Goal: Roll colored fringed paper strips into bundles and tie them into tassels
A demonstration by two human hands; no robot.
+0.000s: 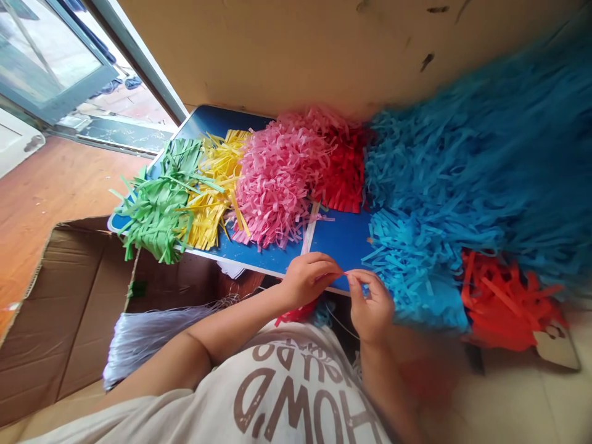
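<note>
My left hand and my right hand meet above the front edge of the blue table. Both are closed in a pinch, fingertips touching or nearly so. A tiny reddish-pink bit shows between them, too small to name. Below my left hand hangs some red fringed paper, partly hidden by my hand and forearm. A thin pale string curves down beside my right wrist. Just right of my right hand lies light-blue fringed paper.
Along the table lie piles of green, yellow, pink and red fringe. A large blue heap and orange-red fringe are at the right. A cardboard box and a white strand bundle stand left.
</note>
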